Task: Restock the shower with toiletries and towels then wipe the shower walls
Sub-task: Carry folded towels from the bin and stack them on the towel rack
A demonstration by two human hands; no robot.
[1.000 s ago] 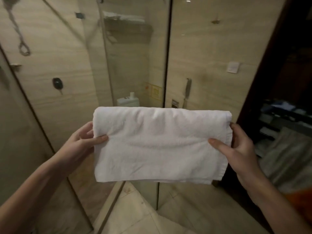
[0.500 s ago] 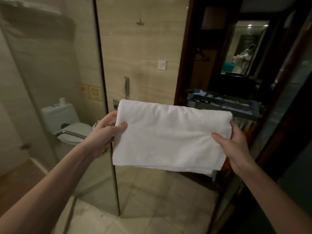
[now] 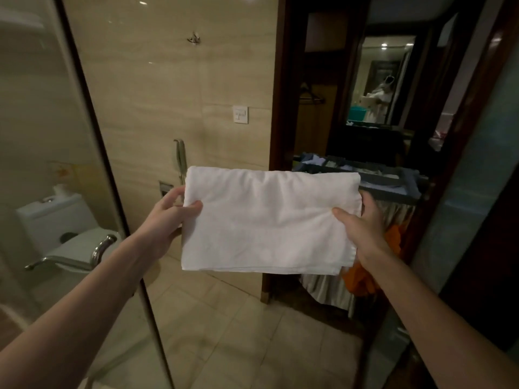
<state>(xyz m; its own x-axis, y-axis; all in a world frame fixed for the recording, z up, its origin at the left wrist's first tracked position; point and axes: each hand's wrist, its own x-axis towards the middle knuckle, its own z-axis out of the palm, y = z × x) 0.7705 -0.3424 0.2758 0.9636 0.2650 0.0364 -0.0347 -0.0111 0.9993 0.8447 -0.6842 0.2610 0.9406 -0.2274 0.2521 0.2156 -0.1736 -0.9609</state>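
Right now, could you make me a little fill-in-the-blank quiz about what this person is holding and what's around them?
1. Both hands hold a folded white ____.
2. The left hand grips its left edge, the right hand its ____ edge.
3. Behind the glass at left stands a white ____.
4. On the wall above the towel sits a white ____.

Missing words: towel; right; toilet; switch

Both hands hold a folded white towel (image 3: 269, 220) spread flat: left hand (image 3: 168, 220) pinches its left edge, right hand (image 3: 362, 228) its right, before a housekeeping cart (image 3: 393, 183).
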